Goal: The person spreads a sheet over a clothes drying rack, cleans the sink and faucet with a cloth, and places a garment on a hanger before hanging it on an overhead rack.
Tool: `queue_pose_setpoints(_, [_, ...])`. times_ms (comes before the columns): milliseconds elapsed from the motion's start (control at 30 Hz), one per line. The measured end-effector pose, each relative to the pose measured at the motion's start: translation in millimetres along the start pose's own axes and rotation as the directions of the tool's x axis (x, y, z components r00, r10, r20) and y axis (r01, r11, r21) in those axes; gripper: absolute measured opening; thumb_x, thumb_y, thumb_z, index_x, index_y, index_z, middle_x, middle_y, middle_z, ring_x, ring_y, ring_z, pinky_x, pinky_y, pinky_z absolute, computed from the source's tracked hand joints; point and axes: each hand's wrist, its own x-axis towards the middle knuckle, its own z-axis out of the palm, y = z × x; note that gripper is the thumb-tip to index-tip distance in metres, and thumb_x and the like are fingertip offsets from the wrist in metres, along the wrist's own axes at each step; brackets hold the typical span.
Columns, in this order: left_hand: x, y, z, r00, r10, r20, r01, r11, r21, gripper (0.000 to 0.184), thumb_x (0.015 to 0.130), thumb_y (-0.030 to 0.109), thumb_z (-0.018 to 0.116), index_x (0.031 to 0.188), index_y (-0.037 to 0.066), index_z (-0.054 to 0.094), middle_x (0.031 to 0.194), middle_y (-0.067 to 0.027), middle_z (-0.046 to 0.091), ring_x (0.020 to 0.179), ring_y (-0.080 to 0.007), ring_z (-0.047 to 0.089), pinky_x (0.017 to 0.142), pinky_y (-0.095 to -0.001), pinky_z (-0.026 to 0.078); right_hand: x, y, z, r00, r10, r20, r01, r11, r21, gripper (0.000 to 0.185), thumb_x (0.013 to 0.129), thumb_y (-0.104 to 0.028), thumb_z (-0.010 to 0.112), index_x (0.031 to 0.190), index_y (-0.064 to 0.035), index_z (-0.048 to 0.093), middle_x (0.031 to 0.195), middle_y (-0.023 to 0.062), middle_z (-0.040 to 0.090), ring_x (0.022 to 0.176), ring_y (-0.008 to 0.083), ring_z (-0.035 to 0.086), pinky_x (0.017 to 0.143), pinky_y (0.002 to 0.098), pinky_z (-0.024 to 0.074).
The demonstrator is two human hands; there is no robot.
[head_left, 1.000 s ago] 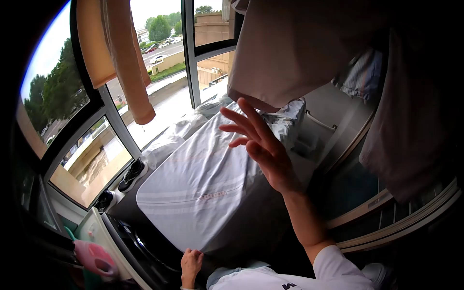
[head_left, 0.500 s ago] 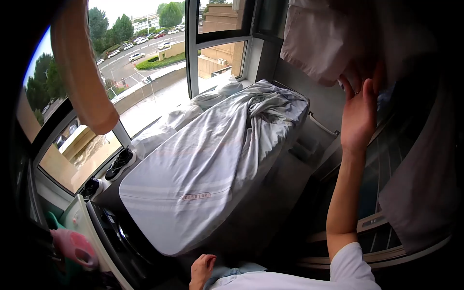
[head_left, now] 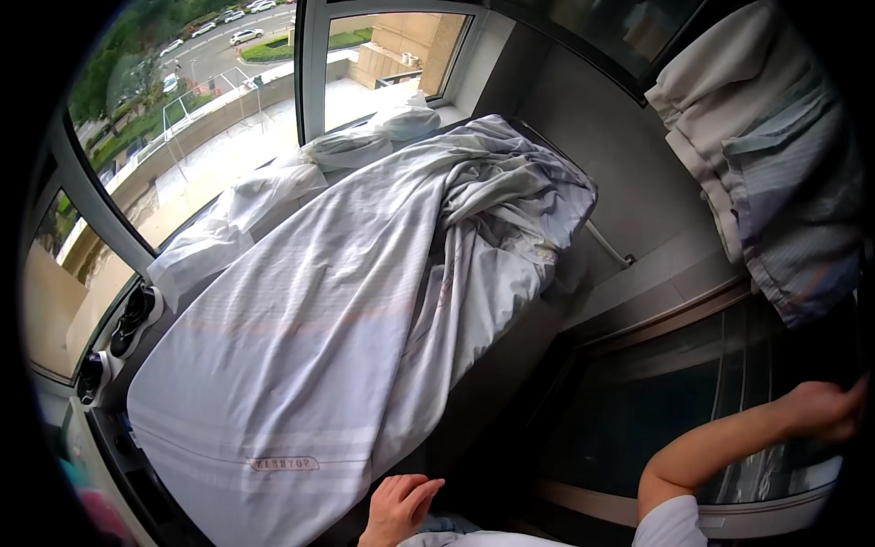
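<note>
A large pale sheet (head_left: 273, 356) with faint stripes and a small printed label covers a long surface, bunched up at its far end. Near its front edge is my left hand (head_left: 399, 510), fingers curled together, with nothing visible in them. My right arm reaches out to the far right, where my right hand (head_left: 825, 410) is partly lost in the dark edge of the view; its fingers cannot be made out. Above that hand hang a beige cloth (head_left: 729, 82) and a bluish-grey cloth (head_left: 797, 201).
White plastic bags (head_left: 273, 196) lie along the window sill. Dark shoes (head_left: 135, 321) stand at the left by the window frame. A glass sliding door (head_left: 656, 401) is at the lower right, and a dark grey wall (head_left: 583, 137) is behind.
The view has turned right and down. My right hand has gone from the hanging beige cloth down to the far right edge. My left hand remains near the sheet's front edge.
</note>
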Motion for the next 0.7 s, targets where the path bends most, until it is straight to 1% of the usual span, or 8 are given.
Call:
queue_pose_setpoints(67, [57.6, -2.1, 11.6, 0.997, -0.068, -0.04, 0.064, 0.993, -0.094, 0.031, 0.075, 0.003, 0.07, 0.104, 0.011, 0.066, 0.092, -0.0084, 0.061, 0.084, -0.0275, 0.06, 0.074, -0.0361, 0.047, -26.5, 9.5, 22.5, 0.874, -0.264, -0.408, 0.261, 0.963, -0.064, 0.027, 0.071, 0.004, 0.063, 0.097, -0.0016, 0.056, 0.099, 0.0077, 0.06, 0.083, 0.0174, 0.057, 0.072, 0.0255, 0.0479])
queue_pose_setpoints(133, [117.2, 1.7, 17.6, 0.987, -0.147, -0.061, 0.136, 0.979, -0.154, 0.032, 0.08, 0.001, 0.066, 0.111, 0.011, 0.066, 0.1, -0.0116, 0.062, 0.091, -0.0318, 0.06, 0.077, -0.0411, 0.048, -64.3, -41.4, 98.1, 0.71, -0.403, -0.577, 0.482, 0.876, -0.018, 0.038, 0.064, 0.008, 0.067, 0.094, -0.0046, 0.046, 0.088, 0.0069, 0.057, 0.071, 0.0173, 0.055, 0.066, 0.0256, 0.047])
queue_pose_setpoints(167, [140.2, -1.2, 26.6, 0.985, -0.161, -0.066, 0.148, 0.975, -0.164, 0.032, 0.08, 0.001, 0.066, 0.111, 0.011, 0.066, 0.1, -0.0116, 0.062, 0.091, -0.0318, 0.06, 0.077, -0.0411, 0.048, -94.1, -36.5, 118.2, 0.739, -0.374, -0.561, 0.474, 0.88, 0.038, 0.04, 0.065, 0.007, 0.066, 0.096, -0.0037, 0.044, 0.086, 0.0071, 0.056, 0.07, 0.0178, 0.054, 0.066, 0.0259, 0.0472])
queue_pose_setpoints(267, [198.4, -9.6, 44.6, 0.984, -0.166, -0.068, 0.157, 0.981, -0.113, 0.033, 0.081, 0.004, 0.067, 0.112, 0.011, 0.065, 0.103, -0.0111, 0.062, 0.09, -0.0308, 0.059, 0.075, -0.041, 0.048, -185.6, -19.7, 189.4, 0.983, -0.102, -0.155, 0.141, 0.953, 0.268, 0.035, 0.079, 0.009, 0.057, 0.11, 0.0056, 0.043, 0.1, 0.0201, 0.053, 0.083, 0.0244, 0.056, 0.078, 0.0324, 0.047])
queue_pose_setpoints(333, [220.5, -14.6, 61.0, 0.984, -0.178, -0.003, 0.176, 0.976, -0.129, 0.033, 0.082, 0.006, 0.066, 0.114, 0.012, 0.063, 0.106, -0.0101, 0.062, 0.091, -0.0305, 0.059, 0.077, -0.041, 0.048, -237.4, -28.9, 238.2, 0.946, 0.222, 0.235, -0.296, 0.887, 0.354, 0.033, 0.083, 0.011, 0.056, 0.113, 0.0054, 0.043, 0.106, 0.0192, 0.051, 0.088, 0.0212, 0.05, 0.081, 0.0305, 0.0428])
queue_pose_setpoints(467, [268.5, -15.5, 80.6, 0.981, -0.186, 0.057, 0.191, 0.976, -0.101, 0.034, 0.084, 0.01, 0.065, 0.118, 0.012, 0.061, 0.109, -0.0099, 0.061, 0.092, -0.0308, 0.058, 0.081, -0.0413, 0.047, -323.1, -28.8, 334.0, 0.631, 0.35, 0.693, -0.666, 0.703, 0.251, 0.027, 0.085, 0.003, 0.061, 0.111, 0.0014, 0.051, 0.105, 0.0087, 0.053, 0.085, 0.0136, 0.049, 0.079, 0.0261, 0.0419])
queue_pose_setpoints(633, [305.3, -26.9, 129.6, 0.973, -0.227, 0.039, 0.215, 0.955, 0.203, 0.037, 0.084, 0.021, 0.066, 0.12, 0.013, 0.06, 0.112, -0.0085, 0.061, 0.092, -0.0294, 0.057, 0.079, -0.0401, 0.046, -460.0, 5.2, 440.8, -0.074, 0.302, 0.95, -0.98, 0.155, -0.126, 0.019, 0.09, -0.016, 0.064, 0.096, 0.0016, 0.066, 0.086, 0.0015, 0.061, 0.075, 0.0087, 0.055, 0.069, 0.0217, 0.0435])
queue_pose_setpoints(700, [320.9, -26.2, 144.8, 0.893, -0.45, 0.02, 0.428, 0.861, 0.275, 0.042, 0.08, 0.029, 0.07, 0.119, 0.014, 0.061, 0.11, -0.0074, 0.061, 0.091, -0.0283, 0.057, 0.077, -0.0404, 0.046, -525.9, 21.0, 484.5, -0.082, 0.285, 0.955, -0.971, 0.194, -0.141, 0.021, 0.089, -0.018, 0.064, 0.095, 0.0016, 0.068, 0.085, 0.0026, 0.064, 0.072, 0.0092, 0.056, 0.068, 0.022, 0.0444])
